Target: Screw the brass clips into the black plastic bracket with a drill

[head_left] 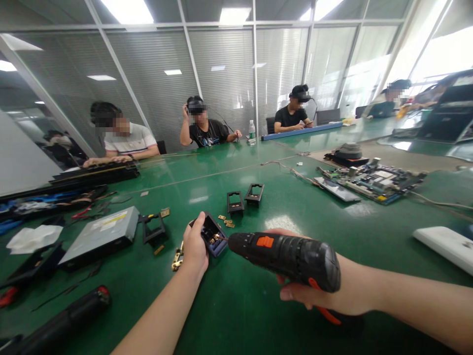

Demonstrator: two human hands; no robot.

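My left hand (193, 248) is closed round a small black plastic socket housing (213, 233) with brass contacts inside, held tilted on the green table (236, 305). My right hand (314, 296) grips a black electric screwdriver (286, 257) with an orange switch. Its bit points left into the housing's open side. Small brass pieces (226, 221) lie just beyond the housing, and a brass part (177, 258) lies by my left wrist.
Two more black housings (244, 197) stand farther back, another (153, 230) at left beside a grey optical drive (101, 235). A circuit board (371, 180) lies at right, a white device (445, 245) at far right, a black tool (62, 315) at lower left. Several people sit along the far side.
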